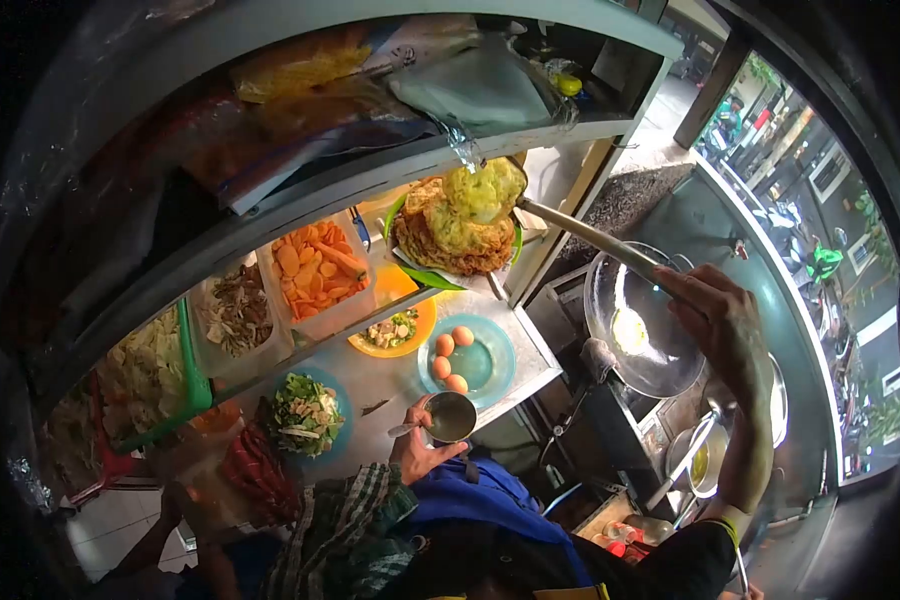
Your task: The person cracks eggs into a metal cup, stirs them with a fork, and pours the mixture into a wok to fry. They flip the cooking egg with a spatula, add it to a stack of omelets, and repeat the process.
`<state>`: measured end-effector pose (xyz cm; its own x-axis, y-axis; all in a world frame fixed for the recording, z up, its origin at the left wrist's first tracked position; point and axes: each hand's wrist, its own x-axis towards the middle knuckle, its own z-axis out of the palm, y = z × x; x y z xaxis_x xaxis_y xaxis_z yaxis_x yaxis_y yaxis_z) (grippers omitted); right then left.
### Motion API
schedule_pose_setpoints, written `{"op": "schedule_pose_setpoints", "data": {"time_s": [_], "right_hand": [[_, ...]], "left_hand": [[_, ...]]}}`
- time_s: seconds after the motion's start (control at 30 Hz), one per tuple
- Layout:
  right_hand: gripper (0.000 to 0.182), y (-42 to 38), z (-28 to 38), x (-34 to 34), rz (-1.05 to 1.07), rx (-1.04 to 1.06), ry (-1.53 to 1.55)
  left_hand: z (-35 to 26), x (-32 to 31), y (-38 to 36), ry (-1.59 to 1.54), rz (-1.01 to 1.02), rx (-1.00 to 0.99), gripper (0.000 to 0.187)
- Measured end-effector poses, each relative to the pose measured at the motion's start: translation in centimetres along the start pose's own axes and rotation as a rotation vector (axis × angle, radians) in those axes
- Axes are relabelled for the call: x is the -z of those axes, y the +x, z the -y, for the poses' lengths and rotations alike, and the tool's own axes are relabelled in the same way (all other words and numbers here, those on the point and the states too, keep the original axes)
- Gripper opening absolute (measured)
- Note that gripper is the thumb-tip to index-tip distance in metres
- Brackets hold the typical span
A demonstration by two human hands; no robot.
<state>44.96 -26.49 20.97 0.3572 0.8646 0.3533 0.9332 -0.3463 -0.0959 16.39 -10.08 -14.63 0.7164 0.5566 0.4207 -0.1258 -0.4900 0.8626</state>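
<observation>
My right hand [715, 320] is closed around the long handle of a spatula [600, 238]. On its far end rests a yellow-green omelette [483, 190], touching or just above a pile of browned omelettes [445, 245] on a leaf-edged plate. The spatula's blade is mostly hidden under the omelette. In my left hand [425, 458] is a small metal bowl [452, 418], with a spoon handle [402, 430] beside it. Several brown eggs [457, 336] lie on a blue plate [498, 368] just beyond the bowl.
A wok [675, 375] with a white patch inside sits on the stove at right, near a pot [711, 485]. Containers of carrots [310, 265], shredded meat [235, 315] and cabbage [150, 375] line the left. An overhead shelf [390, 155] crosses above; a greens plate [342, 440] sits below.
</observation>
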Motion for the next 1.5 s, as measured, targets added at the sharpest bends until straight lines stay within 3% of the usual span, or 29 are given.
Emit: {"op": "schedule_pose_setpoints", "data": {"time_s": [0.17, 0.33, 0.5, 0.67, 0.73, 0.87, 1.0, 1.13, 1.17, 1.2, 1.27, 1.33, 1.37, 1.4, 1.47, 1.5], "right_hand": [[0.042, 0.9, 0.5, -0.2, 0.005, -0.036, -0.018], [0.035, 1.6, 0.2, -1.6, 0.002, 0.002, -0.006], [0.043, 2.2, -0.4, -4.3, -0.100, 0.087, -0.313], [0.041, 1.2, -0.3, -3.2, -0.144, 0.017, -0.281], [0.040, 0.2, -0.1, -1.9, -0.101, -0.154, -0.010], [0.043, -4.0, -2.3, -1.1, -0.020, -0.265, 0.237], [0.048, -10.1, -2.8, 0.5, 0.044, -0.395, 0.259], [0.051, -17.6, -2.8, 2.2, 0.050, -0.496, 0.295], [0.049, -19.5, -2.7, 2.2, 0.024, -0.613, 0.435], [0.047, -20.3, -1.8, 3.0, 0.074, -0.626, 0.330], [0.045, -23.0, -1.8, 2.2, -0.002, -0.702, 0.392], [0.039, -24.5, -1.8, 1.2, -0.094, -0.827, 0.460], [0.036, -25.6, -2.4, 0.3, -0.123, -0.911, 0.470], [0.035, -26.9, -3.2, -0.9, -0.154, -0.994, 0.481], [0.038, -29.0, -4.9, -3.4, -0.244, -1.050, 0.512], [0.039, -30.2, -6.0, -4.7, -0.290, -1.059, 0.501]], "left_hand": [[-1.4, 0.4, 0.8, 0.043, 0.063, 0.127, 0.069], [-0.2, -0.3, 0.4, 0.027, 0.030, 0.067, 0.075], [0.6, -0.7, -0.2, 0.040, 0.077, 0.143, 0.078], [0.8, -0.8, -0.1, 0.038, 0.030, 0.057, 0.075], [0.1, -0.2, 0.2, 0.046, 0.048, 0.091, 0.074], [-0.2, 0.2, 0.7, 0.026, 0.070, 0.119, 0.069], [-0.1, 0.1, 2.2, -0.021, 0.080, 0.159, 0.068], [1.9, -1.6, 4.7, -0.019, 0.110, 0.052, 0.072], [3.1, -2.4, 5.4, 0.019, 0.132, 0.021, 0.073], [2.6, -3.1, 6.4, 0.005, 0.166, 0.015, 0.073], [1.8, -4.8, 8.9, 0.156, 0.236, 0.121, 0.075], [3.6, -7.2, 11.8, 0.377, 0.147, -0.076, 0.076], [3.7, -8.4, 12.8, 0.278, 0.123, 0.071, 0.074], [8.0, -10.4, 14.0, 0.360, -0.050, -0.203, 0.072], [8.2, -12.1, 16.1, 0.364, -0.061, -0.017, 0.068], [8.9, -12.6, 17.2, 0.352, -0.082, -0.083, 0.066]]}}
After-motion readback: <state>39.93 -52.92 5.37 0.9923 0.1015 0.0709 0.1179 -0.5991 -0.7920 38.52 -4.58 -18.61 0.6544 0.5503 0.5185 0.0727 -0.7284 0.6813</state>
